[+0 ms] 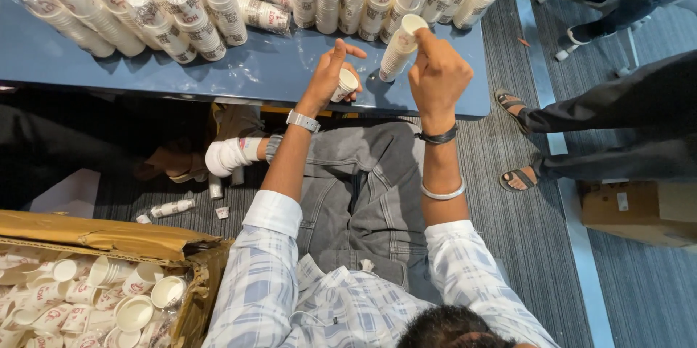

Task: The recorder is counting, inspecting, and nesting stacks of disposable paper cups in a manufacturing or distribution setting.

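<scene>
Left hand (335, 72): grip pinched around a single small paper cup (346, 85), held tilted with its open mouth showing, just over the near edge of the blue desk (276, 72). Thumb raised above the cup, fingers curled behind it. A silver wristwatch (303, 121) sits on this wrist.

Right hand (438, 75): grip pressed together around the top of a short stack of cups (399, 46), which leans away and to the left of the hand, its foot on or near the desk. A black band (438, 136) and a silver bangle (443, 193) circle this forearm. The single cup lies just left of the stack, apart from it.

Beyond both grips, at the far side of the desk: many wrapped sleeves of cups (181, 6), standing and leaning in close rows, white with red print.

Below the grips: grey jeans (363, 195) and the sleeves of a pale checked shirt (305, 297).

Well to the left of the left grip, on the grey carpet (523, 232): an open cardboard box (109, 239) filled with loose cups, mouths up or tumbled. Between box and desk, a few stray cups (173, 208) lie on the floor.

To the right of the right grip: another person's feet in sandals (512, 104) and dark trouser legs; beyond them, a small brown carton (639, 206).
</scene>
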